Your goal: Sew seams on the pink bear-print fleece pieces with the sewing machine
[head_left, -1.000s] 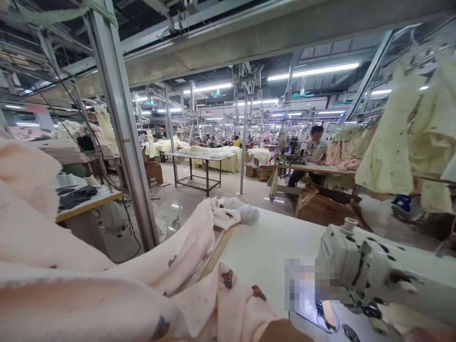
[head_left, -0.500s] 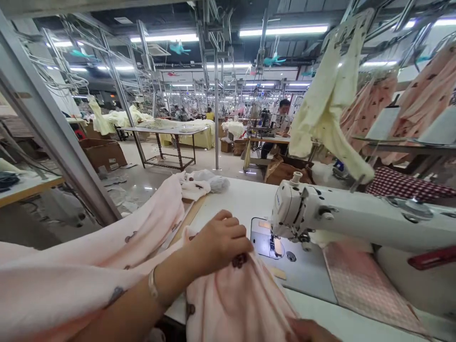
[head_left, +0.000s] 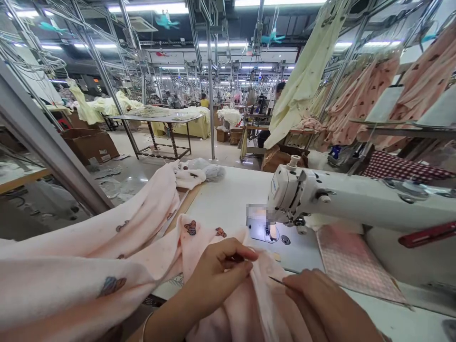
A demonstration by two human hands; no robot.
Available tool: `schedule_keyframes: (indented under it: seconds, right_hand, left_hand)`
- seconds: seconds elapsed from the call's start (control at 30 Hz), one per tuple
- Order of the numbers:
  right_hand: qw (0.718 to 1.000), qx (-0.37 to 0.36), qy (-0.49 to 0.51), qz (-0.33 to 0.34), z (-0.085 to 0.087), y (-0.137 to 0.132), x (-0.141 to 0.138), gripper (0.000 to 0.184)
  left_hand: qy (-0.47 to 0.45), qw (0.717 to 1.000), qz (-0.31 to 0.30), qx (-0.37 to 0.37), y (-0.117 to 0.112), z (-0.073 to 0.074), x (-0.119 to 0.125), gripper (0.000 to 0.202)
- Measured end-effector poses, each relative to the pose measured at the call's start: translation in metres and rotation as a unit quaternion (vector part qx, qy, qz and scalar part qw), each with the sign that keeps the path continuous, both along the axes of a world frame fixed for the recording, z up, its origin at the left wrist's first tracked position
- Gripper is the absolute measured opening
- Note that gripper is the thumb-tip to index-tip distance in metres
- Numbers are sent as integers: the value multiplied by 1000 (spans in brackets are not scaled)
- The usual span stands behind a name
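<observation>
Pale pink fabric [head_left: 117,247] printed with small brown bears drapes over the white sewing table [head_left: 228,202] and off its left side. My left hand [head_left: 217,278] pinches a fold of this fabric between thumb and fingers near the table's front edge. My right hand [head_left: 324,306] is closed on the same fabric just to the right, and a thin dark needle-like thing sticks out from its fingers. A white sewing machine [head_left: 331,194] stands right of the hands, its needle area lit just beyond them.
A pink checked cloth [head_left: 351,261] lies under the machine arm. Yellow and pink garments [head_left: 302,80] hang at the right. A slanted metal post [head_left: 53,147] stands at the left. Beyond are a metal table [head_left: 160,121], cardboard boxes [head_left: 89,142] and other workers.
The view has swung down from the hall onto the table. My left hand slid back along the pink fabric and pinched it, and my right hand came up into view beside it.
</observation>
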State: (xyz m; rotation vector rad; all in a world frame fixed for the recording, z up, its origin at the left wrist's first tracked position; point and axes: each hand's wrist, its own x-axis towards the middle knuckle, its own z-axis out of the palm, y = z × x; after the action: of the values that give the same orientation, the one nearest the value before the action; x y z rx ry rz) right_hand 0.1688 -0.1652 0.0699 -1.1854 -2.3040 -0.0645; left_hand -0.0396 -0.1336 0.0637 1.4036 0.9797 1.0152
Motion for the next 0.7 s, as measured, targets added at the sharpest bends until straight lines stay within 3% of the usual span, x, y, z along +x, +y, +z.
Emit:
schedule_keyframes:
  seconds: [0.1,0.33,0.7]
  right_hand:
    - [998,62,6,14,3,11,-6,22]
    - [999,27,-5,21,-1,12,-10,21]
    - [996,70,-53,8,-2,15,-11,22]
  left_hand:
    - [-51,997,18,-58,1,-4,4,21]
    - [-84,991,19,-103,0,3,8,29]
    - [-77,992,11,-98,-1,3,7,31]
